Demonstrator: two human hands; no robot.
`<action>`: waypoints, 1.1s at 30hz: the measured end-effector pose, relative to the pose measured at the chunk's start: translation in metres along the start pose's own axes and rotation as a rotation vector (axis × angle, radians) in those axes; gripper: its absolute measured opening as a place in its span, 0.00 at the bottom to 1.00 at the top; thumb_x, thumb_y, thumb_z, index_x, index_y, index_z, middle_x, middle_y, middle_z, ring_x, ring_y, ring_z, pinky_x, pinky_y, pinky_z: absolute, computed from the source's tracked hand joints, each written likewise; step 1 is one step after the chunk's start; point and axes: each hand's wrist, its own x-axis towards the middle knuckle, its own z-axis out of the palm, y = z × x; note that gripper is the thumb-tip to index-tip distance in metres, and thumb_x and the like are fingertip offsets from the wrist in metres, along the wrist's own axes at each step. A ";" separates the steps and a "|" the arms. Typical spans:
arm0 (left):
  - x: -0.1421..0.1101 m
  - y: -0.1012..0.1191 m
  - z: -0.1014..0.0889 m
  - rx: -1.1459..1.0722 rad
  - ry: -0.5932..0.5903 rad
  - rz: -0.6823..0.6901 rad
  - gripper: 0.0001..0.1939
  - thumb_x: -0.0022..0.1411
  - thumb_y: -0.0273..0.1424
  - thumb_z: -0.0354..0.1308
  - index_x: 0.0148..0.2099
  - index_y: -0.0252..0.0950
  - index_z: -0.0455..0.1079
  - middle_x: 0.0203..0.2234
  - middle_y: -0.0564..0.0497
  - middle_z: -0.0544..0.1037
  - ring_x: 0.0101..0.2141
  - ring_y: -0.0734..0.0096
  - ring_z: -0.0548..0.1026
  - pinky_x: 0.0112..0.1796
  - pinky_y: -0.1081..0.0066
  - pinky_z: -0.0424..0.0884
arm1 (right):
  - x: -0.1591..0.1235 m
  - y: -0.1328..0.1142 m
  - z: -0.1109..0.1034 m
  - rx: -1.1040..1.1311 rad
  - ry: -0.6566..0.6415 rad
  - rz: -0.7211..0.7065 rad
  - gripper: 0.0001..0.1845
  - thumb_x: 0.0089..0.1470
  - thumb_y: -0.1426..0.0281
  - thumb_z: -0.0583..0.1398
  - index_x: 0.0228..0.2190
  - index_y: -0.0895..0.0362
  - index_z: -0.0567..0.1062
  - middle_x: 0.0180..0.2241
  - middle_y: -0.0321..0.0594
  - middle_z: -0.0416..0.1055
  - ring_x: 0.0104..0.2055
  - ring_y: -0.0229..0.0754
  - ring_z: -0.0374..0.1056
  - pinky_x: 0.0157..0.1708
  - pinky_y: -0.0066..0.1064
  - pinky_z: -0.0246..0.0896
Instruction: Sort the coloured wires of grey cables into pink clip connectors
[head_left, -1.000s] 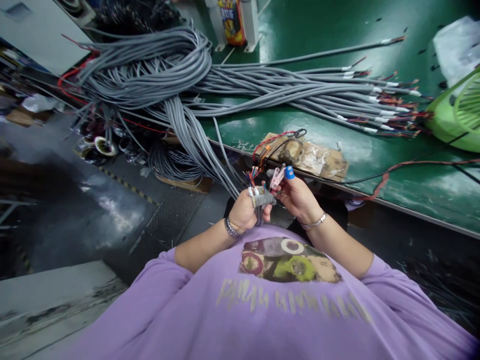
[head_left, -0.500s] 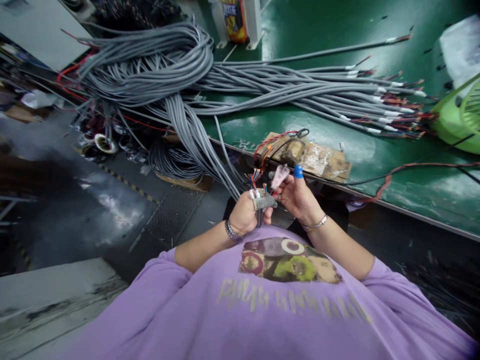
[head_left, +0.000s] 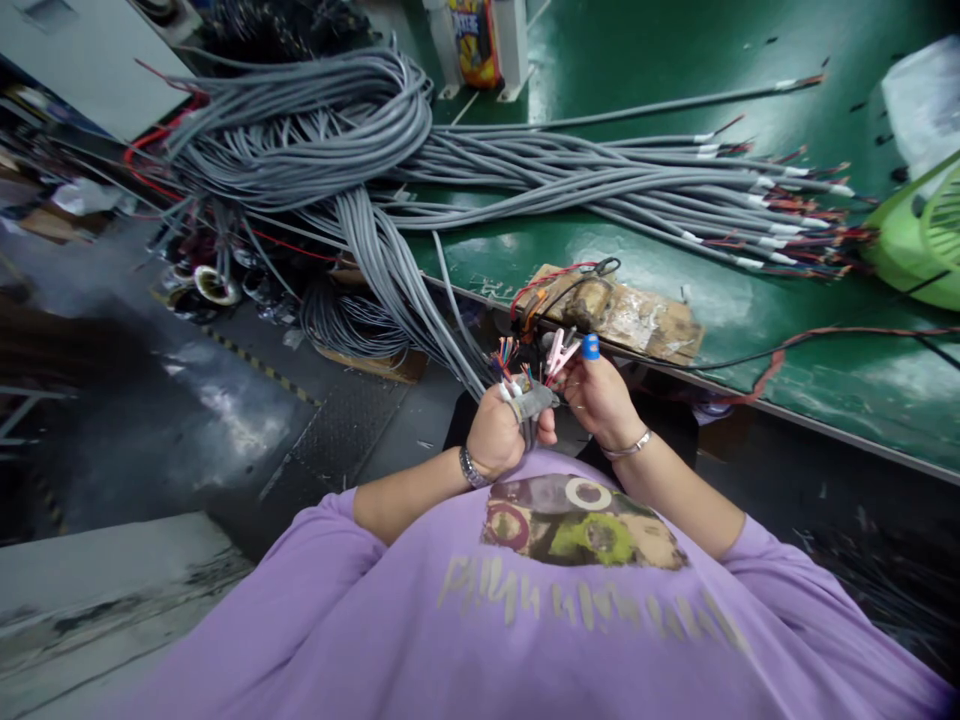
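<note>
My left hand is closed in a fist around the end of a grey cable, whose thin coloured wires fan out above the fist. My right hand is closed on a small pink clip tool held against those wires; its thumb wears a blue cap. Both hands are close to my chest, just below the edge of the green table. Both wrists carry metal bands.
A large bundle of grey cables lies across the table and hangs off its left edge toward the floor. A taped cardboard pad with red and black leads sits near the edge. A green fan stands at right.
The pink clip tool has shifted slightly in my right hand and now shows sharper against the wires. Both hands stay at the same place.
</note>
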 end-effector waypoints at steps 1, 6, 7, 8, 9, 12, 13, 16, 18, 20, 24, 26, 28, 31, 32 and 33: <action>0.001 0.000 0.000 0.003 0.006 -0.005 0.22 0.40 0.44 0.71 0.28 0.35 0.66 0.14 0.55 0.72 0.12 0.76 0.68 0.16 0.75 0.68 | 0.001 0.001 0.000 0.006 -0.007 0.022 0.28 0.46 0.42 0.64 0.30 0.56 0.77 0.25 0.35 0.71 0.24 0.34 0.62 0.25 0.28 0.61; 0.003 -0.002 0.000 0.003 0.006 -0.021 0.23 0.41 0.45 0.71 0.29 0.35 0.65 0.14 0.56 0.72 0.13 0.76 0.68 0.17 0.76 0.67 | 0.005 0.001 0.005 0.089 -0.078 0.200 0.33 0.41 0.37 0.62 0.27 0.56 0.76 0.23 0.35 0.70 0.22 0.36 0.64 0.24 0.31 0.64; 0.004 -0.002 0.000 -0.002 0.005 -0.021 0.23 0.41 0.45 0.71 0.29 0.35 0.65 0.14 0.56 0.72 0.13 0.76 0.69 0.17 0.76 0.67 | 0.006 0.001 0.006 0.099 -0.080 0.207 0.33 0.42 0.37 0.62 0.27 0.56 0.75 0.22 0.34 0.69 0.21 0.36 0.64 0.24 0.31 0.65; 0.004 -0.003 0.000 -0.008 0.004 -0.020 0.23 0.41 0.45 0.71 0.29 0.35 0.65 0.14 0.56 0.72 0.13 0.76 0.69 0.17 0.76 0.67 | 0.006 0.001 0.007 0.107 -0.073 0.205 0.33 0.42 0.37 0.62 0.27 0.56 0.75 0.21 0.34 0.68 0.21 0.36 0.63 0.23 0.31 0.64; 0.004 -0.003 0.000 -0.013 0.004 -0.020 0.23 0.41 0.45 0.71 0.29 0.35 0.65 0.14 0.56 0.72 0.13 0.76 0.69 0.17 0.76 0.67 | 0.007 0.000 0.008 0.117 -0.058 0.200 0.32 0.43 0.38 0.62 0.27 0.55 0.75 0.21 0.33 0.68 0.20 0.36 0.63 0.23 0.31 0.64; 0.005 -0.004 -0.001 -0.015 0.010 -0.026 0.22 0.41 0.44 0.71 0.28 0.35 0.65 0.14 0.56 0.71 0.13 0.76 0.69 0.16 0.76 0.67 | 0.007 0.001 0.009 0.155 0.004 0.192 0.29 0.42 0.41 0.65 0.27 0.55 0.74 0.23 0.34 0.71 0.21 0.35 0.63 0.24 0.30 0.64; 0.005 -0.005 -0.002 -0.013 0.015 -0.029 0.22 0.41 0.43 0.71 0.28 0.35 0.65 0.14 0.56 0.71 0.13 0.76 0.68 0.16 0.76 0.66 | 0.008 0.001 0.009 0.164 0.020 0.194 0.29 0.42 0.41 0.66 0.27 0.55 0.74 0.24 0.34 0.72 0.21 0.35 0.63 0.24 0.29 0.63; 0.005 -0.006 -0.003 -0.003 0.025 -0.034 0.22 0.41 0.43 0.71 0.28 0.35 0.65 0.14 0.56 0.71 0.13 0.76 0.68 0.17 0.75 0.67 | 0.007 0.002 0.010 0.174 0.021 0.211 0.30 0.42 0.41 0.65 0.29 0.55 0.75 0.24 0.34 0.72 0.21 0.34 0.62 0.24 0.29 0.63; 0.004 -0.006 -0.003 0.009 0.027 -0.029 0.21 0.41 0.43 0.70 0.29 0.35 0.65 0.14 0.56 0.72 0.13 0.75 0.69 0.17 0.74 0.68 | 0.006 0.002 0.009 0.172 0.012 0.214 0.31 0.42 0.39 0.64 0.30 0.55 0.75 0.25 0.34 0.73 0.22 0.35 0.63 0.25 0.29 0.63; 0.002 -0.006 -0.004 0.022 0.023 -0.016 0.22 0.41 0.43 0.70 0.29 0.35 0.65 0.14 0.55 0.72 0.13 0.75 0.68 0.17 0.74 0.68 | 0.004 0.000 0.008 0.162 0.007 0.211 0.32 0.43 0.38 0.62 0.30 0.54 0.75 0.26 0.35 0.73 0.24 0.36 0.64 0.26 0.29 0.64; -0.005 -0.004 -0.005 0.021 0.001 0.014 0.22 0.40 0.44 0.70 0.27 0.35 0.65 0.14 0.54 0.72 0.13 0.75 0.69 0.17 0.74 0.68 | 0.000 -0.005 0.006 0.107 -0.043 0.208 0.32 0.46 0.37 0.59 0.29 0.54 0.75 0.27 0.36 0.74 0.24 0.36 0.64 0.26 0.29 0.62; -0.006 -0.003 -0.004 0.007 0.010 0.031 0.22 0.40 0.44 0.71 0.28 0.35 0.66 0.14 0.54 0.73 0.13 0.75 0.69 0.17 0.74 0.68 | -0.002 -0.007 0.005 0.095 -0.058 0.192 0.28 0.47 0.41 0.61 0.29 0.54 0.75 0.28 0.36 0.75 0.25 0.35 0.64 0.27 0.29 0.62; -0.006 -0.003 -0.004 -0.004 0.034 0.041 0.22 0.40 0.44 0.71 0.28 0.34 0.67 0.14 0.54 0.72 0.13 0.76 0.69 0.16 0.75 0.67 | -0.003 -0.007 0.003 0.100 -0.054 0.164 0.23 0.48 0.46 0.65 0.30 0.54 0.76 0.29 0.35 0.75 0.26 0.35 0.65 0.27 0.28 0.62; -0.004 -0.003 -0.001 -0.014 0.057 0.052 0.21 0.41 0.43 0.71 0.28 0.35 0.67 0.14 0.55 0.72 0.14 0.76 0.69 0.17 0.76 0.67 | -0.004 -0.005 0.002 0.097 -0.048 0.116 0.23 0.47 0.47 0.65 0.31 0.54 0.77 0.29 0.34 0.75 0.27 0.34 0.65 0.27 0.27 0.63; -0.003 -0.003 0.000 -0.017 0.060 0.055 0.21 0.41 0.43 0.70 0.28 0.35 0.67 0.15 0.55 0.73 0.14 0.76 0.70 0.17 0.76 0.67 | -0.004 -0.004 0.002 0.089 -0.046 0.106 0.24 0.47 0.45 0.65 0.31 0.54 0.77 0.29 0.34 0.75 0.27 0.34 0.66 0.27 0.28 0.63; -0.002 -0.002 0.001 -0.020 0.066 0.057 0.21 0.41 0.43 0.70 0.28 0.35 0.67 0.15 0.55 0.73 0.15 0.75 0.70 0.18 0.76 0.68 | -0.003 -0.003 0.003 0.077 -0.043 0.101 0.26 0.46 0.43 0.64 0.31 0.54 0.77 0.28 0.35 0.74 0.27 0.35 0.66 0.27 0.28 0.64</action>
